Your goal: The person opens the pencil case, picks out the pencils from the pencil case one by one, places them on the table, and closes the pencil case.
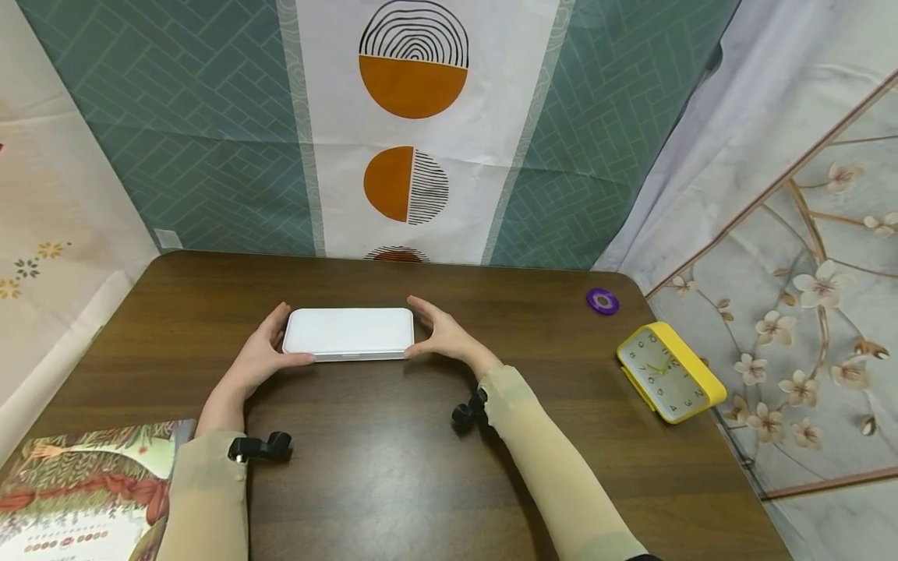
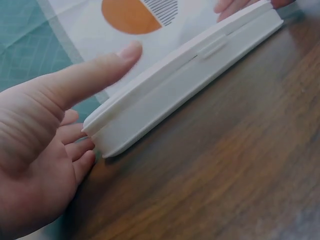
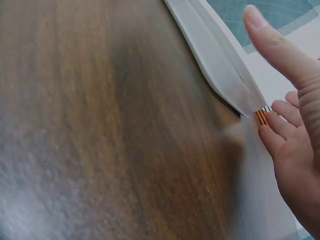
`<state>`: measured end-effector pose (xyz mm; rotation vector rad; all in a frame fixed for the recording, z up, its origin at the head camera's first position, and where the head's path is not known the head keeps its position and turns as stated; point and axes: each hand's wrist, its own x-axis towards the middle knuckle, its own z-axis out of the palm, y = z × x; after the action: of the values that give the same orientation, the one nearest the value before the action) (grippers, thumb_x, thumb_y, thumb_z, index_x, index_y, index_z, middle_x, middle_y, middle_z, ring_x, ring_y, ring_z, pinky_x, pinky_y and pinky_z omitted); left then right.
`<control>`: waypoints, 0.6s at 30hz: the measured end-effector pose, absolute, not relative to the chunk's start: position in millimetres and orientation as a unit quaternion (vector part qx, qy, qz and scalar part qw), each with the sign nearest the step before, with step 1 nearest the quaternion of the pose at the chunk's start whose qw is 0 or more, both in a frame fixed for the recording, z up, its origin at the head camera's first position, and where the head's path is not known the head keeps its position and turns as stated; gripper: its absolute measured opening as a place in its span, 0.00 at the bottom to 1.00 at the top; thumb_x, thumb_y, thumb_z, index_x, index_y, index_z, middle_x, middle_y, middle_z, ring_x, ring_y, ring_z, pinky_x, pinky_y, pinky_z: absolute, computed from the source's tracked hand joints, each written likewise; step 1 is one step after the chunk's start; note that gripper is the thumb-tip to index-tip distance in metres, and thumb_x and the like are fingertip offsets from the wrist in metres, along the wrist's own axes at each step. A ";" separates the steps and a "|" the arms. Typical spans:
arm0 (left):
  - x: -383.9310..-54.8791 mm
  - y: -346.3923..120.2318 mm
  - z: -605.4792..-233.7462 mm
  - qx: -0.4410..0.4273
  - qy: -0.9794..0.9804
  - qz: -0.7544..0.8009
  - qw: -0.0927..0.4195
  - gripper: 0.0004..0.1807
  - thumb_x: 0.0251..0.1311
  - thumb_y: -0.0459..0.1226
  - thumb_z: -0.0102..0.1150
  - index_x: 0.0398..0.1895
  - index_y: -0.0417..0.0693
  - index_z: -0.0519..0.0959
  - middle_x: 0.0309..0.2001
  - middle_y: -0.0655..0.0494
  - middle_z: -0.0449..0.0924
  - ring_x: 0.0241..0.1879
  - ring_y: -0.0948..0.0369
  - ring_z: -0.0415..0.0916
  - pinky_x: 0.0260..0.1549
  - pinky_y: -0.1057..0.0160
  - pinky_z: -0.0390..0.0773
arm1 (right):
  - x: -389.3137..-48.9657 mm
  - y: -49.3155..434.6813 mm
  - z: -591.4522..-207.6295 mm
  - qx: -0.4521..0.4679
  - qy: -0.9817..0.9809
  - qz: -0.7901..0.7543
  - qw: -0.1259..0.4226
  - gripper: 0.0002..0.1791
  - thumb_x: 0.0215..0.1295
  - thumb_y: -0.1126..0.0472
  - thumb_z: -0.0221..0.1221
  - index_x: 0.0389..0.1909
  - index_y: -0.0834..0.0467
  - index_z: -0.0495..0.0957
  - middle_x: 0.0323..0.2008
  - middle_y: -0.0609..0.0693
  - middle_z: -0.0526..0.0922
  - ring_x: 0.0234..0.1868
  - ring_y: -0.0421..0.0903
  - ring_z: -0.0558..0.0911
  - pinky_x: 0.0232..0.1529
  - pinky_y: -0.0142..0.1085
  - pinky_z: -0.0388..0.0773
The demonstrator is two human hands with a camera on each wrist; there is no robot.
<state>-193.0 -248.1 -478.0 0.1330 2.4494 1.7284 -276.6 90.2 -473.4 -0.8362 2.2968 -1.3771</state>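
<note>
A white, flat rectangular case (image 1: 348, 331) with rounded corners lies on the brown wooden table, its long side facing me. A lid seam and a small latch tab run along its front side (image 2: 212, 47). My left hand (image 1: 258, 358) is at its left end, fingertips right at the corner and thumb stretched along the front. At the opposite end, my right hand (image 1: 443, 336) has its fingers spread around the corner. The right wrist view shows the right thumb raised straight and the fingertips (image 3: 270, 140) close to the case's end.
A yellow alarm clock (image 1: 662, 374) stands tilted at the table's right, with a purple ring-shaped disc (image 1: 602, 301) behind it. An illustrated book or sheet (image 1: 84, 491) lies at the front left, partly under my left sleeve. Patterned cloth (image 1: 210, 156) hangs behind the table.
</note>
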 end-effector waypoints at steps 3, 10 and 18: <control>-192.1 -248.8 -479.1 0.047 0.815 0.572 0.073 0.67 0.48 0.34 0.75 0.78 0.43 0.31 0.79 0.43 0.32 0.77 0.40 0.35 0.73 0.38 0.45 | -276.4 87.6 -474.9 -0.301 0.807 -0.479 0.171 0.60 0.45 0.67 0.76 0.76 0.65 0.49 0.76 0.57 0.54 0.77 0.50 0.55 0.76 0.42 0.56; -193.3 -247.6 -482.4 0.060 0.830 0.551 0.062 0.69 0.46 0.34 0.77 0.77 0.39 0.31 0.78 0.38 0.36 0.76 0.38 0.42 0.71 0.37 0.48 | -273.5 85.6 -475.6 -0.296 0.814 -0.470 0.171 0.59 0.43 0.68 0.77 0.75 0.64 0.51 0.76 0.56 0.55 0.77 0.50 0.56 0.76 0.41 0.56; -195.2 -249.0 -489.0 0.050 0.848 0.526 0.033 0.66 0.47 0.34 0.76 0.77 0.35 0.34 0.76 0.33 0.43 0.74 0.34 0.47 0.70 0.37 0.52 | -274.3 84.7 -476.9 -0.297 0.825 -0.456 0.149 0.55 0.44 0.68 0.76 0.74 0.62 0.56 0.74 0.56 0.60 0.75 0.50 0.60 0.75 0.39 0.59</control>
<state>-195.2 -249.0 -489.0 0.1551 2.6093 1.6189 -274.3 84.7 -476.9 -0.8531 2.3724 -1.3120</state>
